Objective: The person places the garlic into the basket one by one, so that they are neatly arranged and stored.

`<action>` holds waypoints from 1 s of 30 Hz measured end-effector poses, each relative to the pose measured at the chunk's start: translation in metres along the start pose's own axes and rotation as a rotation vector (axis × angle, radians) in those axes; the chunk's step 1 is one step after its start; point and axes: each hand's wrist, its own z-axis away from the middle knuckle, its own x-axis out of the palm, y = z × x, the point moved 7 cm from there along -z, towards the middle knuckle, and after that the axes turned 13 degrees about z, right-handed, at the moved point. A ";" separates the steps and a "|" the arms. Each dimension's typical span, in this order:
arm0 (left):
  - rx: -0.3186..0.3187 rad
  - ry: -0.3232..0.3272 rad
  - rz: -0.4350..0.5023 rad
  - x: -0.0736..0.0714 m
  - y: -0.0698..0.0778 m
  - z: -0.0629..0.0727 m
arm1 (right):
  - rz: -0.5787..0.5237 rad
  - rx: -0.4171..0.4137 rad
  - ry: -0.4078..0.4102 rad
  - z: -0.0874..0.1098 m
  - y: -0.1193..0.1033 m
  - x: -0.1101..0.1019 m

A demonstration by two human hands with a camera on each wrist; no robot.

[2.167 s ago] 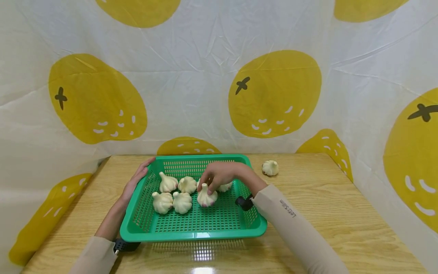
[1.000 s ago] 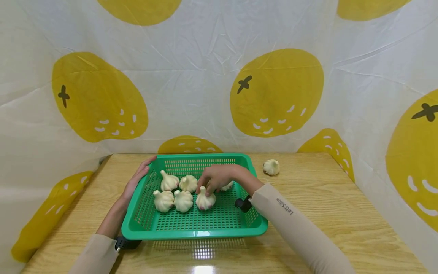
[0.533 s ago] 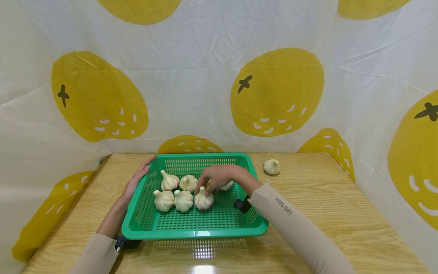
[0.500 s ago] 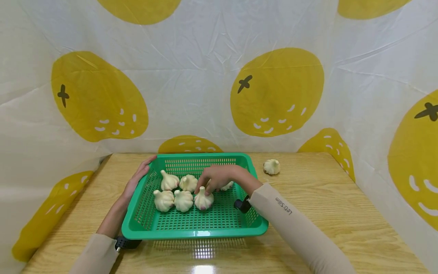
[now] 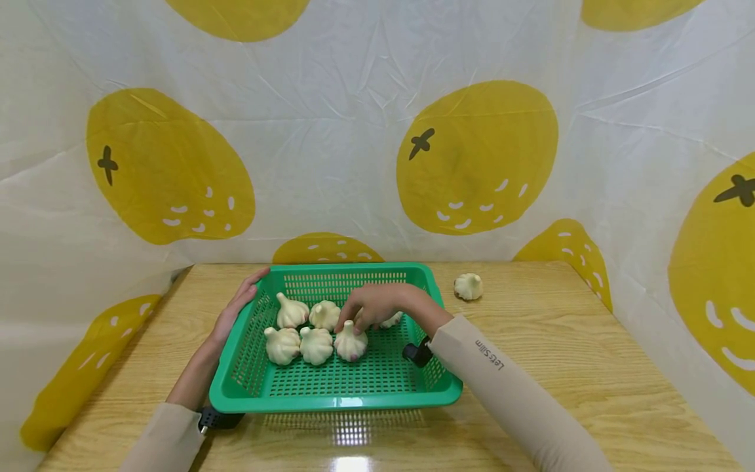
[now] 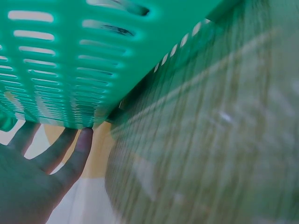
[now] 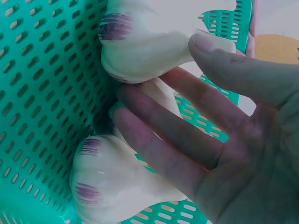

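Note:
A green plastic basket (image 5: 336,402) holds several garlic bulbs. In front stands a row of three, and its rightmost garlic bulb (image 5: 350,342) is held by my right hand (image 5: 371,308), thumb at the neck and a fingertip on the other side. In the right wrist view that garlic bulb (image 7: 145,46) lies between thumb (image 7: 215,51) and index finger. Another garlic bulb (image 5: 391,320) is partly hidden behind my right hand. My left hand (image 5: 232,308) lies along the basket's left side; in the left wrist view its fingers (image 6: 70,158) touch the basket wall, spread and fairly straight.
One loose garlic bulb (image 5: 468,286) sits on the wooden table (image 5: 560,341), right of the basket. Behind the table hangs a white curtain (image 5: 330,131) with yellow fruit prints. A black wrist camera (image 5: 417,352) is on my right wrist, inside the basket's right side.
My right hand has lowered the garlic bulb and brought it slightly left, beside the front row. The bulb has barely shifted in the last half second. My left hand stays on the basket.

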 end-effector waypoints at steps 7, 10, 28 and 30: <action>-0.004 0.001 0.004 0.001 0.001 0.000 | 0.026 -0.025 0.024 0.002 -0.002 -0.003; -0.005 0.002 0.002 0.001 0.001 0.000 | 0.032 -0.037 0.030 0.003 -0.003 -0.004; 0.002 -0.003 0.005 0.000 0.001 0.000 | 0.020 -0.050 0.072 0.023 -0.005 -0.015; 0.002 -0.009 0.010 0.001 0.001 0.000 | 0.008 -0.049 0.088 0.028 -0.003 -0.017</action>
